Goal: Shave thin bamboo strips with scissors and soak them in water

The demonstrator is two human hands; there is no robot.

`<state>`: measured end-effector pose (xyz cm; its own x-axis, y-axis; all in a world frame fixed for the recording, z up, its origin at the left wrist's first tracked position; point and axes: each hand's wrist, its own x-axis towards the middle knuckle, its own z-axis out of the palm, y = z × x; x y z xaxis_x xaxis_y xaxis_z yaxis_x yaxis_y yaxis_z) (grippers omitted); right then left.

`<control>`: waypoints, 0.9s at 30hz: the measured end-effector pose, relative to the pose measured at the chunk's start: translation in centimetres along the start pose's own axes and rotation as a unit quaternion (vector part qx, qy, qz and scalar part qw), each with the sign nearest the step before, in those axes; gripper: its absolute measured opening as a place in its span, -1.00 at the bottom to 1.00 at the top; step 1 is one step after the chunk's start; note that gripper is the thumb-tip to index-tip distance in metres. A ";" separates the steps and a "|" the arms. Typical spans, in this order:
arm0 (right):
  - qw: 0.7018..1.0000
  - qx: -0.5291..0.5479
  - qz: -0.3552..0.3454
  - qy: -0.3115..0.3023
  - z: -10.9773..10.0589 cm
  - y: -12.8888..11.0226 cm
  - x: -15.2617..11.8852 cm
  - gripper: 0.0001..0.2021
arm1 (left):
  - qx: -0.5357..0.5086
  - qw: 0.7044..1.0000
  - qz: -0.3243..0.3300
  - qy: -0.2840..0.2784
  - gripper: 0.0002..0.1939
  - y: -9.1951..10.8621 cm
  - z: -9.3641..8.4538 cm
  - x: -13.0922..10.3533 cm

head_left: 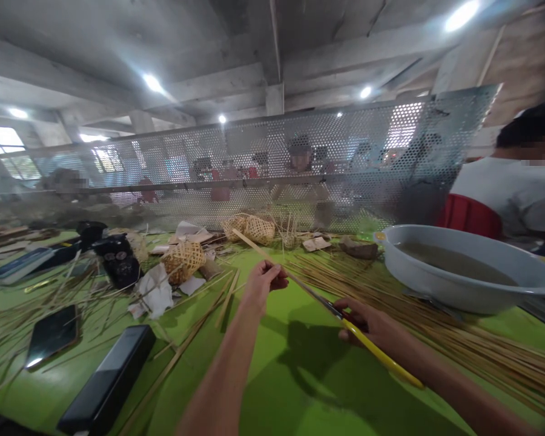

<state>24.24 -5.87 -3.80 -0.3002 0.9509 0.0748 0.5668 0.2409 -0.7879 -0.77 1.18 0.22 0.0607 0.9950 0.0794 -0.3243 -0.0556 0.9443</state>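
The left hand's [260, 283] grip pinches a pale strip [253, 245] over the table [279, 312]; the right hand [366, 321] clasps a yellow-handled tool [384, 356]. From here, the strip slants far-left to near-right through the nearer left hand, its far end pointing towards the woven balls [260, 230], its long axis roughly lined up with the tool.

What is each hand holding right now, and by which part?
The left hand pinches a pale strip between thumb and fingers, its far end sticking out beyond them. The right hand holds yellow-handled scissors near where handles meet blades.
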 end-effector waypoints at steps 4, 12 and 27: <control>0.998 0.041 0.011 -0.037 0.3 0.6 0.5 -0.51 | -0.005 1.000 0.003 -0.002 -0.80 -0.1 0.0 0.0; 0.995 0.069 0.011 -0.072 0.3 0.7 0.7 -0.49 | 0.000 1.000 -0.013 -0.016 -0.78 0.4 -0.6 -0.1; 1.000 0.023 0.011 -0.011 0.0 -1.2 -0.4 -0.48 | 0.000 0.999 0.020 0.027 -0.67 0.1 -1.6 0.9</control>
<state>23.68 -6.58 -2.84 -0.3045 0.9515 0.0447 0.5381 0.2105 -0.8162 -2.22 2.19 -0.14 -0.0040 0.9951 0.0991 -0.3259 -0.0950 0.9406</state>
